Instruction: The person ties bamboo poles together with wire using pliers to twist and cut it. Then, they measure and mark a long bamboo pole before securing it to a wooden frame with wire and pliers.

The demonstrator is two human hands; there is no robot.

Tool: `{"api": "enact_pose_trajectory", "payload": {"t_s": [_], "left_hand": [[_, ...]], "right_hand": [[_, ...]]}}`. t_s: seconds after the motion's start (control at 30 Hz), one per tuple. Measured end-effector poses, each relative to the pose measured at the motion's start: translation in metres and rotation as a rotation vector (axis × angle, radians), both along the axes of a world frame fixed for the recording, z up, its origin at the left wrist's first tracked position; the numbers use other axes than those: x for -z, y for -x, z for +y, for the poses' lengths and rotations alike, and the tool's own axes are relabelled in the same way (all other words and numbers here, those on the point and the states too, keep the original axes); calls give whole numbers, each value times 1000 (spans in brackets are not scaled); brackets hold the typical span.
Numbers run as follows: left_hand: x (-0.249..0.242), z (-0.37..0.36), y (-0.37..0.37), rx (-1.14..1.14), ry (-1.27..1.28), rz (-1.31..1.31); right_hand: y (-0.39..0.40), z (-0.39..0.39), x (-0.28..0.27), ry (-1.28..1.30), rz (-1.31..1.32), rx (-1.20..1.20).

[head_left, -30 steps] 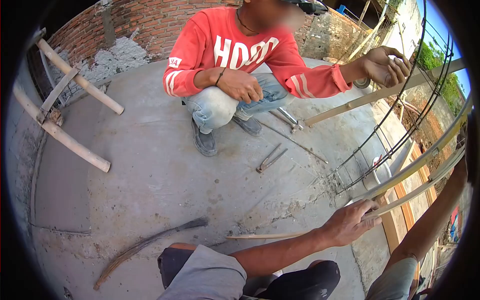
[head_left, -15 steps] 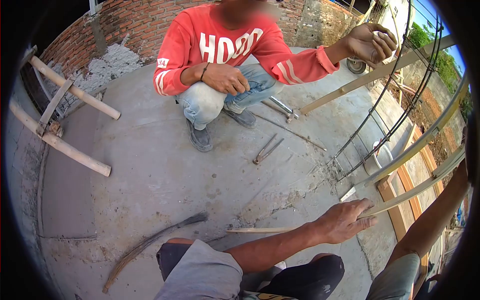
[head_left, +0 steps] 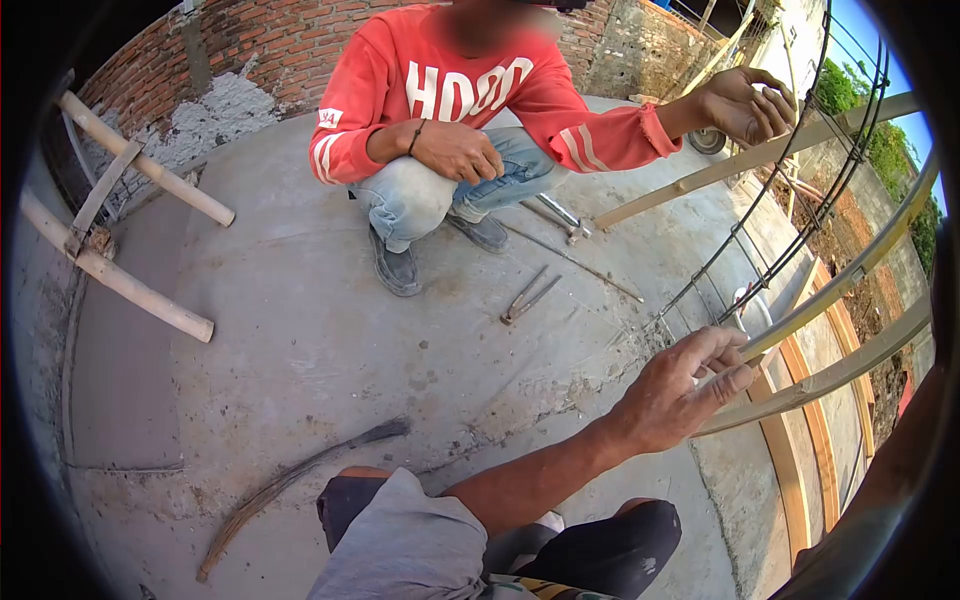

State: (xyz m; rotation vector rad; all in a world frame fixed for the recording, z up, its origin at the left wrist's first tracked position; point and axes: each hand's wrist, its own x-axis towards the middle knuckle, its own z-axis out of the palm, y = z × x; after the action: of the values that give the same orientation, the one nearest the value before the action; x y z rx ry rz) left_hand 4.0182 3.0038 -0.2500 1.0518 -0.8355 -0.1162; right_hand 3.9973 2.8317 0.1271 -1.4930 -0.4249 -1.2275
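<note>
My left hand [head_left: 680,392] reaches out over the concrete floor, its fingers and thumb closed around the near end of a yellow strip [head_left: 840,290] that runs up to the right. Just under the hand lies a wooden strip [head_left: 800,392], roughly alongside the yellow one. At the right edge my right forearm [head_left: 885,500] shows dark, with its hand outside the view. Beyond my left hand stands a steel rebar frame [head_left: 760,240] with a white bucket [head_left: 752,312] behind it.
A person in a red sweater [head_left: 455,95] squats ahead, one hand raised by the rebar. Pincers [head_left: 527,297], a hammer [head_left: 572,225] and a thin rod [head_left: 575,262] lie on the floor [head_left: 290,350]. A wire bundle [head_left: 290,480] is at lower left, bamboo poles [head_left: 150,295] at left, planks [head_left: 787,465] at right.
My left hand has moved up from the wooden strip and taken hold of the yellow strip's end. My right forearm has shifted lower at the right edge.
</note>
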Motion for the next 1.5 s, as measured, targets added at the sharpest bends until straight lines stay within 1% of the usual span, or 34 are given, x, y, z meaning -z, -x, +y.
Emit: {"api": "enact_pose_trajectory", "payload": {"t_s": [0.1,0.13,0.23,0.27,0.37,0.4,0.47,0.5,0.57,0.63,0.67,0.77,0.8,0.87,0.9,0.97,1.0,1.1,1.2,1.3,1.4,1.43,1.5], "left_hand": [[-6,23,-11,-187,28,100],[-8,27,-12,-233,148,175],[-15,53,-19,-392,316,255],[-14,63,-24,-434,338,235],[-21,98,-31,-659,380,244],[-21,110,-35,-680,431,281],[-20,137,-42,-697,489,318],[-18,148,-46,-657,517,329],[-7,163,-57,-581,583,383],[5,170,-72,-447,646,302],[17,172,-74,-380,673,267],[58,166,-72,-404,632,514],[81,163,-71,-376,659,570],[131,161,-71,-443,557,661],[158,157,-68,-466,501,707],[203,145,-62,-454,511,825],[222,140,-62,-453,525,871],[269,121,-59,-432,550,995],[303,109,-59,-433,577,1110],[328,113,-61,-557,536,1221],[342,112,-62,-652,508,1293],[344,112,-60,-677,501,1308],[349,112,-59,-712,494,1361]], "right_hand": [[-33,50,12,84,34,-223],[-44,69,18,112,52,-296],[-75,125,44,204,132,-487],[-84,143,54,242,168,-540],[-106,191,86,404,294,-644],[-111,203,100,487,348,-627],[-107,228,142,747,482,-437],[-106,240,163,889,535,-345],[-113,245,221,900,635,-461],[-113,245,278,921,613,-561],[-110,243,299,1016,751,-472],[-109,233,373,1034,786,-516],[-110,229,393,1076,825,-516],[-110,221,438,1162,928,-523],[-109,214,466,1155,969,-556],[-112,202,512,1155,1012,-610],[-112,194,530,1213,1086,-594],[-109,174,577,1220,1181,-597],[-99,153,604,1303,1283,-485],[-76,123,632,1496,1297,-429],[-59,107,671,1331,1355,-458],[-55,108,675,1276,1364,-466],[-60,105,681,1190,1429,-610]]}}
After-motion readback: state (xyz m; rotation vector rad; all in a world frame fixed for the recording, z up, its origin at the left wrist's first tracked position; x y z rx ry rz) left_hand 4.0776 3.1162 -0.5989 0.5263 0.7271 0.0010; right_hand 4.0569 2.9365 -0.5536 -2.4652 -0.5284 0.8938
